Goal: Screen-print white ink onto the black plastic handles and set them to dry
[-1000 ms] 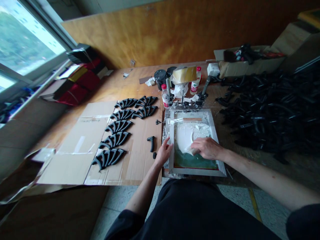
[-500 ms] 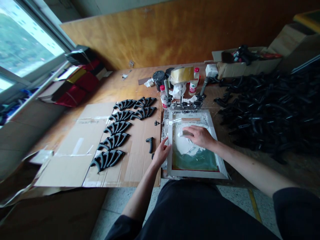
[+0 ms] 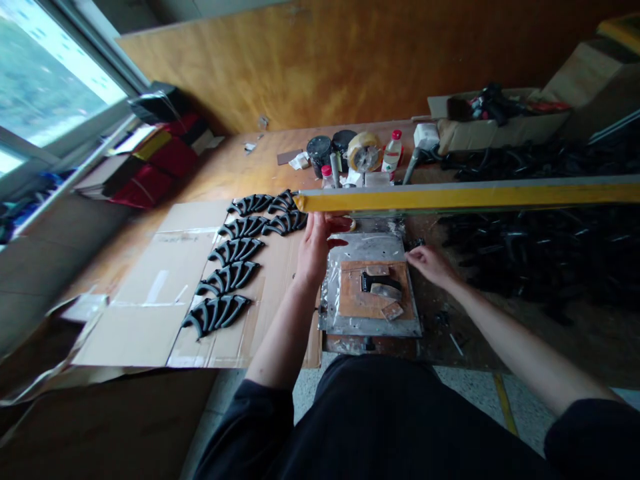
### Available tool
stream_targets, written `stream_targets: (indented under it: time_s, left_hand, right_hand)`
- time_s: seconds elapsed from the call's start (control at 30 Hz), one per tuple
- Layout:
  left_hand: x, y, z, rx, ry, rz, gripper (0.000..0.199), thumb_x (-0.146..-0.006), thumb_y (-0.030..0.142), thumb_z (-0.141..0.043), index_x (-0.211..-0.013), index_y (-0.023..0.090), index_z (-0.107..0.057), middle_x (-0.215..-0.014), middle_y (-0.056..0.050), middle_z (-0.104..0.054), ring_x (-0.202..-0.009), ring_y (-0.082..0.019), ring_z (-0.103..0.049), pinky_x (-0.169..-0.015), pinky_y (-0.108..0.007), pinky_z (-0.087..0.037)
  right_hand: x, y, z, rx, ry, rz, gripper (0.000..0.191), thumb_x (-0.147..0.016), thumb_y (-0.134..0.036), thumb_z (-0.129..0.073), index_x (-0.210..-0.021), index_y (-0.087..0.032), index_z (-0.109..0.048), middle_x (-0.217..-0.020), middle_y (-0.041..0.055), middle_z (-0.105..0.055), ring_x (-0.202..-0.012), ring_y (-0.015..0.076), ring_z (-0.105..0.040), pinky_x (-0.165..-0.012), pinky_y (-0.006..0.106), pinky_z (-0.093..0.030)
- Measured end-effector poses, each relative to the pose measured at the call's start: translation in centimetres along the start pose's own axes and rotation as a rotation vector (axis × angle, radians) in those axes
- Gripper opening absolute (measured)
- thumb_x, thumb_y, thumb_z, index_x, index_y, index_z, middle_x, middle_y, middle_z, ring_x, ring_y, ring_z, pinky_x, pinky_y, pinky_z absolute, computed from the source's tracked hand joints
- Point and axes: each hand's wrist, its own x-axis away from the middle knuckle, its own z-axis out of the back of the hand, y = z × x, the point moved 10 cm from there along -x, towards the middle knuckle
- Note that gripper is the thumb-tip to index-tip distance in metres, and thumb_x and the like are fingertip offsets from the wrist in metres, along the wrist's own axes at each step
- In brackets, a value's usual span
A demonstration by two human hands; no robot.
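A screen-printing frame (image 3: 470, 197), seen edge-on with its yellow and grey side toward me, is raised above the metal base plate (image 3: 367, 247). My left hand (image 3: 314, 250) is at the frame's left end, its upper fingers partly hidden by the edge. On the plate lies a brown board (image 3: 350, 303), where a black curved handle (image 3: 381, 283) rests among small blocks. My right hand (image 3: 433, 265) is just right of the plate, its fingers drawn together toward the plate's edge; whatever they may hold is too small to make out.
Rows of black curved handles (image 3: 227, 277) lie on the cardboard (image 3: 135, 293) at left. A dark heap of handles (image 3: 520, 267) covers the right side. Behind the plate stand black tubs (image 3: 319, 155), a tape roll (image 3: 364, 152) and a red-capped bottle (image 3: 392, 155).
The frame has swung up off the plate, uncovering the board and handle. My left hand rose with it. My right hand left the white paste and moved right; the pale scraper is out of sight.
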Motion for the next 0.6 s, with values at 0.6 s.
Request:
stream_targets:
  time_s: [0.6]
  left_hand:
    - [8.3, -16.5, 17.4, -0.552, 0.351, 0.569, 0.041, -0.080, 0.058, -0.045, -0.083, 0.018, -0.055, -0.054, 0.001, -0.059, -0.041, -0.012, -0.046, -0.041, -0.021, -0.034]
  right_hand:
    - [9.9, 2.0, 7.9, -0.178, 0.576, 0.028, 0.027, -0.097, -0.037, -0.046, -0.108, -0.021, -0.065, -0.104, 0.0089, -0.067, -0.102, 0.0202, -0.058, -0.093, 0.037, -0.046]
